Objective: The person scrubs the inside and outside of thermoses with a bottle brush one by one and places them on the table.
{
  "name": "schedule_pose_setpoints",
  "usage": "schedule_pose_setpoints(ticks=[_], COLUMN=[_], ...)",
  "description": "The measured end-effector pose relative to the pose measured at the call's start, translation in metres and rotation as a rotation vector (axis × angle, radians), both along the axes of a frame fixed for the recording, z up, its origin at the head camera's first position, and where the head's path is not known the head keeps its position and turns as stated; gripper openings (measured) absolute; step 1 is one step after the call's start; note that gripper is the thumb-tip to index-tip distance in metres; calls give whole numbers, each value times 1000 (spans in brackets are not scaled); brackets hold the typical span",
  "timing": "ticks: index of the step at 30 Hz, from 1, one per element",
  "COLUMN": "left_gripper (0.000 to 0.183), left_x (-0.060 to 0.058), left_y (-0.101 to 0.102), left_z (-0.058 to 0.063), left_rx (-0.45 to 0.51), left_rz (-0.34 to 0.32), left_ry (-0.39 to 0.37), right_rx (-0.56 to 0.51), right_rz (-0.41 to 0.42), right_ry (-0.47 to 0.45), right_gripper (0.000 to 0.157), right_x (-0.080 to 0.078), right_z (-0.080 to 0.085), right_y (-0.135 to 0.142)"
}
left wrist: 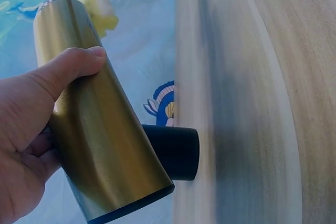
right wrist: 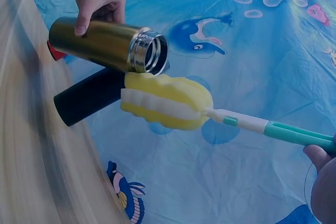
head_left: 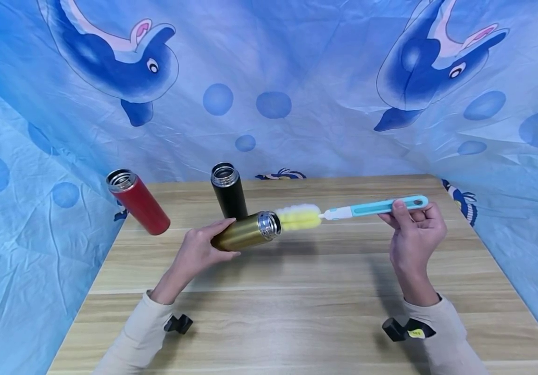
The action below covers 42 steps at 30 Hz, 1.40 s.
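My left hand (head_left: 201, 246) grips a gold thermos bottle (head_left: 242, 232) round its body, holding it tilted nearly sideways above the table with its uncapped mouth toward the right. In the left wrist view the thumb lies along the gold bottle (left wrist: 100, 129). My right hand (head_left: 416, 232) pinches the turquoise handle of a bottle brush (head_left: 375, 207). Its yellow and white sponge head (right wrist: 168, 100) is close to the gold bottle's mouth; in the right wrist view it appears outside the opening. Whether it touches the rim I cannot tell.
Behind the gold bottle stands an open black bottle (head_left: 229, 192), partly hidden by it. An open red bottle (head_left: 139, 203) is upright at the table's far left. The wooden table (head_left: 297, 323) meets a blue curtain (head_left: 325, 130) with dolphins at the back.
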State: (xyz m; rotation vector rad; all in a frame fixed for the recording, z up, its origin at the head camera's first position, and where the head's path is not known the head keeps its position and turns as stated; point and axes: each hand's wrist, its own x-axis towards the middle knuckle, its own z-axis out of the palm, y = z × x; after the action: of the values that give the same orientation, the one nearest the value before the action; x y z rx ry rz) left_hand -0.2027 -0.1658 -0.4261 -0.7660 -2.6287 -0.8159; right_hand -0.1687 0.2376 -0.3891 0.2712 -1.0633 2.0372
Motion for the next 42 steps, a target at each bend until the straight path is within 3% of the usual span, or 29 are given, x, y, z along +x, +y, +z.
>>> schedule_pose_setpoints(ticks=[20,28,36,42], left_gripper=[78,80,79,78], left_x=[-1,1,3,6], left_y=[3,1,6,10], left_z=[-5,-4,-5,-3], left_rx=[-7,10,-8,21], left_rz=[25,38,6,16], left_ry=[-32,-21,16,-56], right_rx=[23,-71,-194,-214], right_rz=[16,55,118,84], right_ry=[39,12,18,-7], right_gripper=[11,13,14,13], right_x=[11,13,13,12], right_z=[7,11,16,15], right_y=[-1,-1,-7,-10])
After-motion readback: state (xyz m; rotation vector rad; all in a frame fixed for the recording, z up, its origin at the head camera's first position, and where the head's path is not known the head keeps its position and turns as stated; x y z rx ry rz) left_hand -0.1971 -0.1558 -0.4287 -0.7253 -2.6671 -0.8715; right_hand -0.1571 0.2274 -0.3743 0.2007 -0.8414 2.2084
